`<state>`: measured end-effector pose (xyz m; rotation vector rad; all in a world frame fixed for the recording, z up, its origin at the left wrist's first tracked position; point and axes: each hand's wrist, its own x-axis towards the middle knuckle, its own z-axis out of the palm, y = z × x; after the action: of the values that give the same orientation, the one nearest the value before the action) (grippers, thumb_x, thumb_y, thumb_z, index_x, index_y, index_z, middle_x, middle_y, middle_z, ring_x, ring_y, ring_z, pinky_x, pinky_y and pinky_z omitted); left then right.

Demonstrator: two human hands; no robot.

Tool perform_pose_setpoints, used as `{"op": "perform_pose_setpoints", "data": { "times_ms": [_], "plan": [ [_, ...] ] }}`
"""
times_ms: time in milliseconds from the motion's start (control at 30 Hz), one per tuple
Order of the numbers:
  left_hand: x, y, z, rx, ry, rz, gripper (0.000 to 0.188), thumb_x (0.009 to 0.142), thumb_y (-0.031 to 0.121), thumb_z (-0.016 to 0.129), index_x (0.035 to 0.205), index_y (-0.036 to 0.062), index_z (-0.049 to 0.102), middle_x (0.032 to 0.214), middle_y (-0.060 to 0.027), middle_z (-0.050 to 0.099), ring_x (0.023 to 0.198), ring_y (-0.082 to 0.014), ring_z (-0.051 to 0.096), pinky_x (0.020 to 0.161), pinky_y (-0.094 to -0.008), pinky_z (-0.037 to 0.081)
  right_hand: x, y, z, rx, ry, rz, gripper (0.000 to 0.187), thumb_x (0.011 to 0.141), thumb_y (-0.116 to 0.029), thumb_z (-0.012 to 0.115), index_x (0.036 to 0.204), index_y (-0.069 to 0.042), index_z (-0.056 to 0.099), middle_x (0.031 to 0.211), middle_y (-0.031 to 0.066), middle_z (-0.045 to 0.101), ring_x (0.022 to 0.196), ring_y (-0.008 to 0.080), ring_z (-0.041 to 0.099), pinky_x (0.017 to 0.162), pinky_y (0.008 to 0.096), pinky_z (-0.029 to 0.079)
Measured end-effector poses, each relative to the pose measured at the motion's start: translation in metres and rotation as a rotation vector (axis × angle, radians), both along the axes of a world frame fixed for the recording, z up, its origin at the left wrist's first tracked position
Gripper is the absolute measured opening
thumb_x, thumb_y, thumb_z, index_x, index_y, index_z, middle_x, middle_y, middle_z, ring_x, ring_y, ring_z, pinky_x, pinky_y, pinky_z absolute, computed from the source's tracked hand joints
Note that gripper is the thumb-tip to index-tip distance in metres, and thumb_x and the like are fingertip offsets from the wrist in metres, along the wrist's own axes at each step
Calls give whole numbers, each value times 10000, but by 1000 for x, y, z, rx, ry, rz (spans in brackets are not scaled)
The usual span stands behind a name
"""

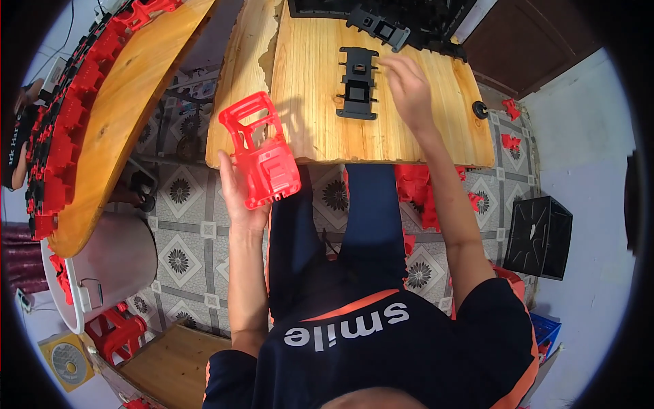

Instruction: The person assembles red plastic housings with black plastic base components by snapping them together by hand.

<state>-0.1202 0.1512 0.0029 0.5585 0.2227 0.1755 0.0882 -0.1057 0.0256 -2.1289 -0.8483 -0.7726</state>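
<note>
My left hand (240, 198) grips a red plastic frame (278, 168) by its lower left side. The frame has cut-out openings and is held tilted above the table's front edge. My right hand (407, 88) hangs over the tabletop with its fingers stretched out, nothing visible in them. Its fingertips are beside the upper right corner of a black plastic plate (356, 103), which lies flat and has a square recess. Farther back, a similar black plate (390, 33) leans at an angle on the rim of a black tray (320, 8).
A wooden table (306, 136) stands before me. To the left, a curved wooden board (102, 163) carries a long row of red and black parts, above a large white tub (126, 252). Red pieces (419, 191) lie under the table. A black crate (538, 236) sits right.
</note>
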Motion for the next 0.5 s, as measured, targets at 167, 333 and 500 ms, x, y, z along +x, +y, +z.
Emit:
{"op": "perform_pose_setpoints", "data": {
  "times_ms": [167, 333, 500],
  "plan": [
    [5, -13, 3, 85, 28, -32, 611, 965, 515, 507, 1340, 39, 435, 1191, -132, 597, 1098, -258, 618, 935, -437, 531, 42, 10, -17, -346, 273, 137, 298, 921, -85, 568, 1212, -36, 614, 1142, 152, 618, 1083, 323, 573, 948, 377, 452],
    [5, -15, 3, 142, 1, 59, 622, 937, 307, 646, 1431, 100, 329, 1255, -80, 550, 1195, -202, 534, 1009, -419, 475, 25, 19, -4, -433, 383, 257, 295, 922, -97, 577, 1212, -54, 611, 1122, 150, 597, 1059, 322, 570, 920, 378, 455],
    [10, -15, 0, 206, -62, 193, 717, 907, 190, 694, 1493, 110, 287, 1299, -52, 534, 1216, -171, 506, 1077, -366, 396, -17, 18, 21, -327, 548, 160, 230, 878, -123, 671, 1075, -7, 644, 784, 60, 583, 713, 151, 559, 662, 268, 460]
  ]
}}
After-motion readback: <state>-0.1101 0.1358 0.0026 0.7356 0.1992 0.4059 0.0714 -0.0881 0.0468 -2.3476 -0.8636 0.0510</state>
